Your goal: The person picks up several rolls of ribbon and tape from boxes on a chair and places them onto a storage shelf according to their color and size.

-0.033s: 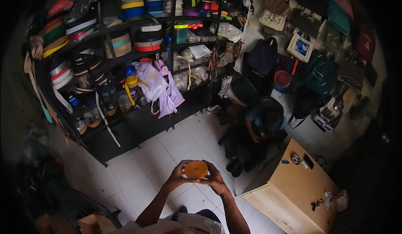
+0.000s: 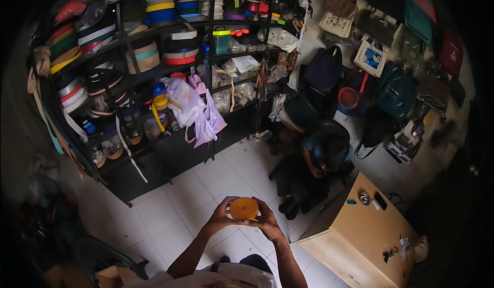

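Note:
Out in front of me, above the tiled floor, I hold a round orange-yellow roll of webbing (image 2: 243,208) with both hands. Its wound flat face is turned up toward the camera. My left hand (image 2: 221,216) is curled round its left side, and my right hand (image 2: 266,220) grips the right side. Both thumbs reach in along the lower edge. The fingertips behind the roll are partly hidden.
A black shelf unit (image 2: 164,154) full of webbing rolls and bags stands ahead. At the right is a wooden table (image 2: 355,226) with small items on it. Beyond it a person (image 2: 324,149) sits bent over. Bags (image 2: 324,69) hang on the wall. A dark chair (image 2: 105,252) stands lower left.

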The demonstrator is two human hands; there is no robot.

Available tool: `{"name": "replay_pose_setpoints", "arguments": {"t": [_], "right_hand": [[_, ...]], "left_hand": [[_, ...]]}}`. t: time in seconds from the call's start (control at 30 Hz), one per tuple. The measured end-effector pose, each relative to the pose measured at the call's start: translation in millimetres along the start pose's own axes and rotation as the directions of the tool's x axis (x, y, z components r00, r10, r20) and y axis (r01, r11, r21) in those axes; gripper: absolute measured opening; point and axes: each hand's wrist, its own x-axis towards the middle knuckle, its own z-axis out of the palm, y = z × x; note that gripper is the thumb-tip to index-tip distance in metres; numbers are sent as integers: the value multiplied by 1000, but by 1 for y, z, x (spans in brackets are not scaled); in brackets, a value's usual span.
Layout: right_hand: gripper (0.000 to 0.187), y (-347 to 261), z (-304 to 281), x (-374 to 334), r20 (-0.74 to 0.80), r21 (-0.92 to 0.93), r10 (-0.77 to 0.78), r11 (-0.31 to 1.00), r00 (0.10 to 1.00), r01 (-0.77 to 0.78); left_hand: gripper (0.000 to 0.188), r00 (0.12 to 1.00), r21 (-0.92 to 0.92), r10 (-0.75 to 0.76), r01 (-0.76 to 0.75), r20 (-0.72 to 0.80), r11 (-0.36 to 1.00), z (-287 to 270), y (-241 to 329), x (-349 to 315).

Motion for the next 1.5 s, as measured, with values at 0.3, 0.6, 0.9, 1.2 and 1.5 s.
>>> {"name": "replay_pose_setpoints", "arguments": {"t": [0.3,0.6,0.9,1.2,1.5], "right_hand": [[91,27,-171,167,-263,331,-46,934,964,135],[76,-21,-278,394,-176,384,87,923,981,-13],[61,-7,-320,622,-80,369,101,927,992,-65],[97,-56,-368,822,-268,151,-423,869,865,472],[81,-165,-485,970,-558,61,-621,631,551,773]], "left_hand": [[83,977,69,162,-172,138,983,31,-24,274],[87,967,269,202,-156,-155,951,-12,0,486],[90,899,394,293,-154,-324,906,-96,-39,657],[65,836,658,548,-401,-22,637,-161,32,884],[76,638,718,758,-590,136,369,-134,122,1093]]}}
